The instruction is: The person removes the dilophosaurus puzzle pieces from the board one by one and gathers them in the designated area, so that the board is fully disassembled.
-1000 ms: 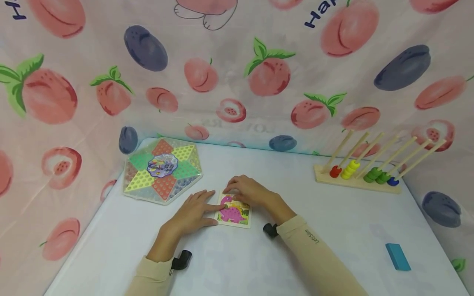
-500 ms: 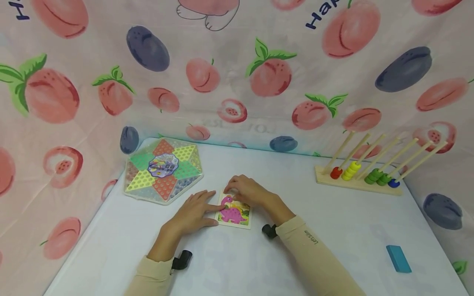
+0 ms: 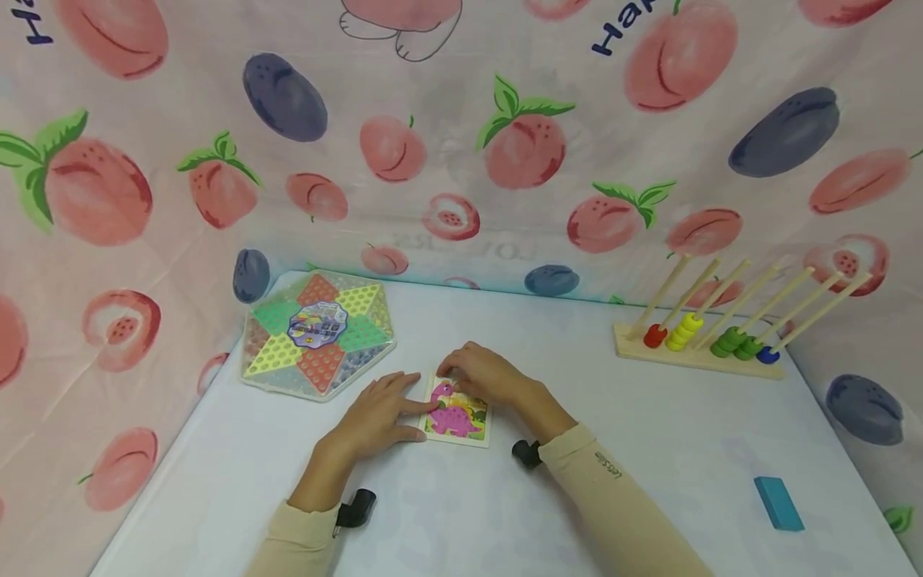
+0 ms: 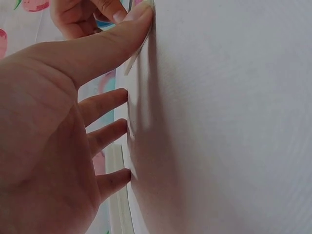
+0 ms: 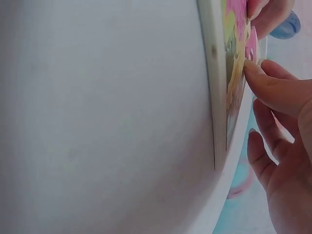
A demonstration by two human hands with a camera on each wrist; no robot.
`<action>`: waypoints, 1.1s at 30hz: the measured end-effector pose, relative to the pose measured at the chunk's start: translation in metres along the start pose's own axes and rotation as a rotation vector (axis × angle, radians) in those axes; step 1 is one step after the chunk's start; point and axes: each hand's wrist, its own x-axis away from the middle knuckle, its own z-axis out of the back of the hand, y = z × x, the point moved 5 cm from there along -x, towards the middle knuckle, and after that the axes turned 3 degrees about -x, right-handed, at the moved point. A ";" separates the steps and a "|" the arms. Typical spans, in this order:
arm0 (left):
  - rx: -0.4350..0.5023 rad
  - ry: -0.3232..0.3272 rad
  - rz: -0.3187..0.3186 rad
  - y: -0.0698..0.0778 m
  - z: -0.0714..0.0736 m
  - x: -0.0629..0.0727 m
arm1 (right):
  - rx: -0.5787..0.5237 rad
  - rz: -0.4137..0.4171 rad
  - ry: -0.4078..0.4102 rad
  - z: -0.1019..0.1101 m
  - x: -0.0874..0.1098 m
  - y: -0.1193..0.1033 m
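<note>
A small jigsaw puzzle (image 3: 454, 423) with a pink dinosaur in a pale frame lies flat on the white table. My left hand (image 3: 375, 414) has its fingers spread; the index finger reaches over the picture and the thumb lies at the frame's lower left corner. Over the top edge bends my right hand (image 3: 485, 375), covering the upper right of the picture. The right wrist view shows its thumb and index finger pinching a pink puzzle piece (image 5: 251, 45), which stands tilted up from the picture. The other right fingers are loosely bent.
A hexagonal Chinese checkers board (image 3: 317, 377) lies at the back left. At the back right stands a wooden bead counter (image 3: 695, 359) with upright rods and coloured beads. A blue block (image 3: 779, 503) rests near the right edge. A fruit-print curtain (image 3: 447, 80) hangs behind the table.
</note>
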 end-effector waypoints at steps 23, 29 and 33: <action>-0.003 -0.013 -0.032 0.006 0.000 0.000 | -0.356 0.005 0.134 0.001 0.012 0.009; -0.037 -0.014 -0.033 0.006 -0.002 -0.002 | -0.410 -0.023 0.209 0.016 0.023 0.016; -0.069 -0.001 -0.030 0.006 -0.001 -0.004 | -0.481 -0.046 0.281 0.033 0.037 0.023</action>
